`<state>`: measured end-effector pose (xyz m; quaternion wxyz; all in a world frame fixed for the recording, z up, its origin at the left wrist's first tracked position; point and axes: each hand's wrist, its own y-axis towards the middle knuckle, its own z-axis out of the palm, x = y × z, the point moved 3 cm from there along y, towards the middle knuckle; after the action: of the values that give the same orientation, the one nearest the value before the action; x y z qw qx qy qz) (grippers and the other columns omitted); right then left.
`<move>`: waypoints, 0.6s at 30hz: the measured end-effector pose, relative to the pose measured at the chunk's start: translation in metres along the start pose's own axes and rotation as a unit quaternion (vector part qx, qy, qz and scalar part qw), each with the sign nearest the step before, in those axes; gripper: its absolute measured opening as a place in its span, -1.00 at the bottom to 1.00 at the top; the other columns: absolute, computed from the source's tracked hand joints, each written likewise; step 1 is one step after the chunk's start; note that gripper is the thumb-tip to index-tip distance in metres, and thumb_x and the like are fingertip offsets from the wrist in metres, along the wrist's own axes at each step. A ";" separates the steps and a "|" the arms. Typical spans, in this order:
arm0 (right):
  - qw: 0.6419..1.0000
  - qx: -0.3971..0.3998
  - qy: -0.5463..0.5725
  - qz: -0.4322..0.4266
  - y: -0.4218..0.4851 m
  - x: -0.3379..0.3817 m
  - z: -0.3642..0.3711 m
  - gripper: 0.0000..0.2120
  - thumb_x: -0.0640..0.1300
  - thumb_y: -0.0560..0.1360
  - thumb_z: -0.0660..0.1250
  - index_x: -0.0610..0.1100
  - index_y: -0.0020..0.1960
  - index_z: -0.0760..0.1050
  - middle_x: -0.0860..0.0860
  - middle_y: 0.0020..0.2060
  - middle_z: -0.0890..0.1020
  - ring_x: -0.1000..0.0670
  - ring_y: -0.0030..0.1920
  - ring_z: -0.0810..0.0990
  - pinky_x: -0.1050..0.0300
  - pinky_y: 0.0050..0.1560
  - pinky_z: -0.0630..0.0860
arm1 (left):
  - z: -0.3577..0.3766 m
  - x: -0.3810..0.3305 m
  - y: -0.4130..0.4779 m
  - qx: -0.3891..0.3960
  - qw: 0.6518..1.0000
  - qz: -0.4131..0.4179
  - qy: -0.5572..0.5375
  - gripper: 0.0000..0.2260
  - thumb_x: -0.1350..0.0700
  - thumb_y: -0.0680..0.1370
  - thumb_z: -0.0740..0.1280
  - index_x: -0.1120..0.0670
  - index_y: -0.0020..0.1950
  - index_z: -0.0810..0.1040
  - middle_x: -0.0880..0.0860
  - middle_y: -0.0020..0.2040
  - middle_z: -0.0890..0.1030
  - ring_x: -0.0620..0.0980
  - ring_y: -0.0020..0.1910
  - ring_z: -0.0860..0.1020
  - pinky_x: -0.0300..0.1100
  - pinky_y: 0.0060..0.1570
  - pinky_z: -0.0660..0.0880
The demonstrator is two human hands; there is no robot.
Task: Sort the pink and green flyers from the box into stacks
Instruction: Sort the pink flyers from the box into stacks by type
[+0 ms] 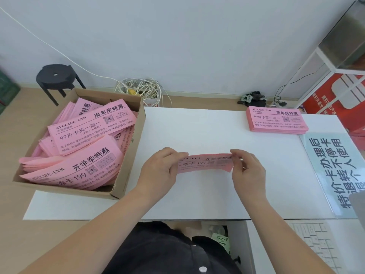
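1. Overflowing at my ten o'clock, the cardboard box [126, 155] hides its lower flyers.
2. My left hand [161, 171] and right hand [247, 171] pinch a pink flyer [205, 163] by its ends; its print blurs.
3. A pink stack [276, 120] sits at two o'clock on the white table [197, 194], with a blue sign [333, 171] cut off at three.

One open brown cardboard box [128, 147] holds many loose pink paper flyers [83, 135], too many to count. One neat stack of pink flyers [276, 120] lies beyond the right hand's fingers [238, 155]. One pink flyer [205, 164] is held between two hands. One black round stool [56, 76] stands behind the box.
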<state>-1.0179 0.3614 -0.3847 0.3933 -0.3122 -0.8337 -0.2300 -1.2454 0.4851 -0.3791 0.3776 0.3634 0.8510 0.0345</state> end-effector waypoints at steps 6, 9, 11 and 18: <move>0.999 0.021 -0.044 -0.003 0.014 0.004 0.001 -0.72 -0.28 0.65 0.22 -0.04 0.26 0.55 0.06 0.14 0.58 0.13 0.06 0.53 0.15 0.15 0.47 | -0.001 0.000 0.020 0.020 1.000 -0.012 -0.004 -0.64 0.32 0.59 0.30 -0.01 0.29 0.65 -0.10 0.02 0.59 -0.12 -0.13 0.52 -0.11 -0.18 0.56; 0.999 0.023 -0.039 0.018 0.009 -0.002 0.008 -0.74 -0.29 0.64 0.21 0.00 0.21 0.51 0.03 0.10 0.60 0.03 0.05 0.59 0.08 0.08 0.50 | 0.000 0.005 0.020 0.018 1.000 -0.012 0.005 -0.63 0.31 0.58 0.33 -0.05 0.28 0.65 -0.11 0.06 0.60 -0.07 -0.05 0.56 -0.09 -0.17 0.57; 0.999 0.016 -0.035 0.030 0.010 -0.001 0.011 -0.74 -0.29 0.64 0.20 0.03 0.17 0.49 0.03 0.08 0.60 0.04 0.05 0.57 0.09 0.06 0.48 | -0.002 0.009 0.024 0.028 0.999 -0.014 0.014 -0.63 0.28 0.58 0.30 -0.07 0.28 0.65 -0.12 0.00 0.61 -0.05 -0.12 0.57 -0.08 -0.22 0.56; 0.991 0.084 -0.089 0.059 0.043 0.019 -0.001 -0.66 -0.25 0.64 0.13 0.06 0.32 0.43 0.06 0.09 0.57 -0.02 0.05 0.53 0.08 -0.04 0.40 | -0.009 0.008 0.074 0.099 0.986 -0.105 -0.089 -0.65 0.26 0.60 0.28 -0.07 0.27 0.67 -0.14 0.04 0.65 -0.14 0.01 0.55 -0.22 0.08 0.47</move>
<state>-0.9967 0.3974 -0.3628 0.3551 -0.3457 -0.8619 -0.1072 -1.2115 0.5463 -0.3532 0.4154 0.3095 0.8466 -0.1222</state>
